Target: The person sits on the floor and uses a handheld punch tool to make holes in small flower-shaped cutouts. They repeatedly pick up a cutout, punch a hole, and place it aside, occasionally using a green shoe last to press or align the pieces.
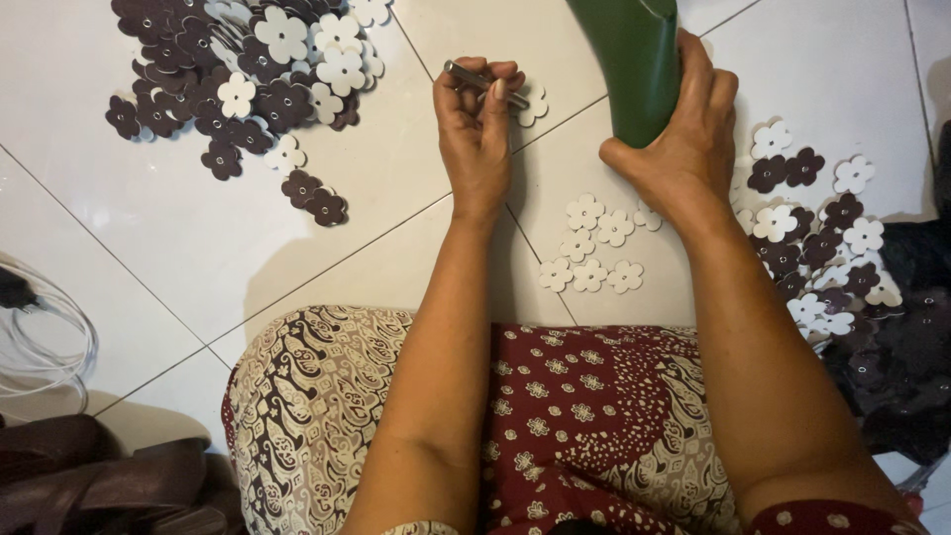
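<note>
Nearest me, a batik-patterned cloth point(515, 416) covers the lap. Beyond it, small white flower-shaped cutouts point(591, 248) lie on the white tiled floor point(198, 238). My left hand point(480, 129) pinches a slim grey metal tool point(475, 77); my right hand point(684, 139) clasps a green curved object point(634, 59). Farthest, a pile of dark maroon and white flower cutouts point(248, 69).

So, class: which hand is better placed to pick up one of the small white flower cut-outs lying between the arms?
Left hand: it pinches only a thin metal tool; the right hand grips the green piece.
</note>
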